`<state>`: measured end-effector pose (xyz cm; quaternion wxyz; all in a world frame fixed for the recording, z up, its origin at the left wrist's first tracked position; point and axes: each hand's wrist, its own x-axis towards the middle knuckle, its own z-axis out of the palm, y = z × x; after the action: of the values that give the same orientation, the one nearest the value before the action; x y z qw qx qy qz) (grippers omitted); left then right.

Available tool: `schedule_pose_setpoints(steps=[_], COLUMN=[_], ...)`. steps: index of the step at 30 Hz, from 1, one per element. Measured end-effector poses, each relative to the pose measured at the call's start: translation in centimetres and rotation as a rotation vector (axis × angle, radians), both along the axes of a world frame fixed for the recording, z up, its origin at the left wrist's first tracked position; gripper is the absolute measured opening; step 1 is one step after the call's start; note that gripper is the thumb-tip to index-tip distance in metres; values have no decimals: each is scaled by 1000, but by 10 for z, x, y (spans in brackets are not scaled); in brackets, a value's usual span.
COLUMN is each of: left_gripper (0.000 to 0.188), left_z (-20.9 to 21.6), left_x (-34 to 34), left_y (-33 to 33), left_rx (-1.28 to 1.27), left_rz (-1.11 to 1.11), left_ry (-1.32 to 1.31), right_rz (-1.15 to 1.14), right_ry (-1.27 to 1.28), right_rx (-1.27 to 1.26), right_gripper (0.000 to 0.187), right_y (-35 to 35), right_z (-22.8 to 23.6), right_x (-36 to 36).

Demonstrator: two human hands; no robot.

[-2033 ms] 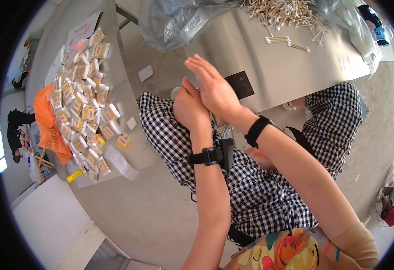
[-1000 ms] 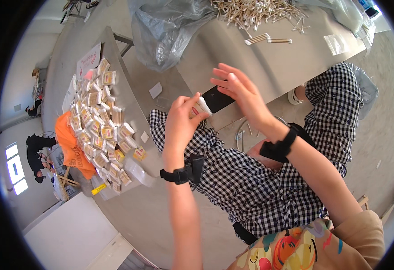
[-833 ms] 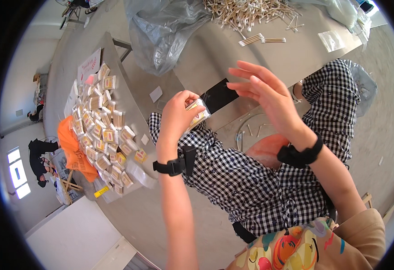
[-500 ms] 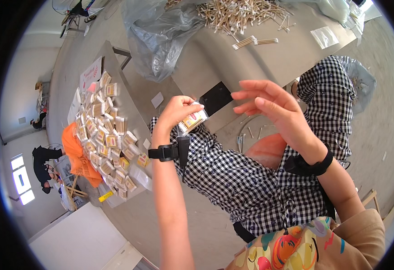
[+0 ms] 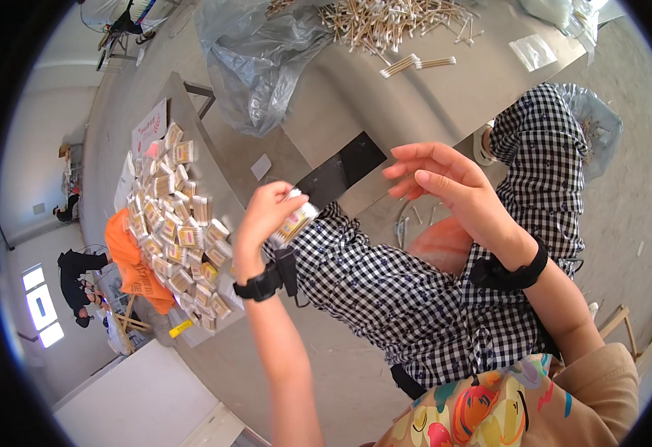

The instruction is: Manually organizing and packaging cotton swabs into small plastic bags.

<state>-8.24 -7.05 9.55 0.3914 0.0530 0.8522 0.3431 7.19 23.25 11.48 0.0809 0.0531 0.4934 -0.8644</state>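
Note:
My left hand (image 5: 268, 216) is closed around a small clear pack of cotton swabs (image 5: 296, 223) with a yellow and white label, held above my checked trouser leg. Some swab tips stick out past my fingers. My right hand (image 5: 452, 188) hovers to the right with its fingers apart and slightly curled, holding nothing. Between the two hands, farther off, a dark flat panel (image 5: 361, 155) shows at the table's near edge. On the side table at the left lies a heap of similar swab packs (image 5: 190, 235).
A pile of loose swabs (image 5: 385, 22) covers the far table, with two small bundles (image 5: 400, 65) before it. Grey plastic bags (image 5: 255, 74) drape over its left side. An orange cloth (image 5: 133, 257) and a yellow tube-like item (image 5: 181, 328) lie by the packs. People work at far left.
My left hand has moved left and toward me, carrying the swab pack away from the dark panel, more of which now shows. My right hand has barely shifted and stays open.

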Motion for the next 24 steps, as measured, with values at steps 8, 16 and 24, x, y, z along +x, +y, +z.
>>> schedule_pose_setpoints(steps=[8,16,24], left_gripper=[20,25,29], left_z=[63,29,0], left_x=[77,105,89], left_y=[53,150,183], left_rx=[496,701,514], left_rz=[389,320,313], left_ry=[329,626,567], right_rz=[109,117,98], right_ry=[30,67,72], right_rx=[42,-48,63], right_gripper=[41,43,40], right_y=[-16,15,47], right_z=[-8,1,-33], right_x=[-1,-17,-41])
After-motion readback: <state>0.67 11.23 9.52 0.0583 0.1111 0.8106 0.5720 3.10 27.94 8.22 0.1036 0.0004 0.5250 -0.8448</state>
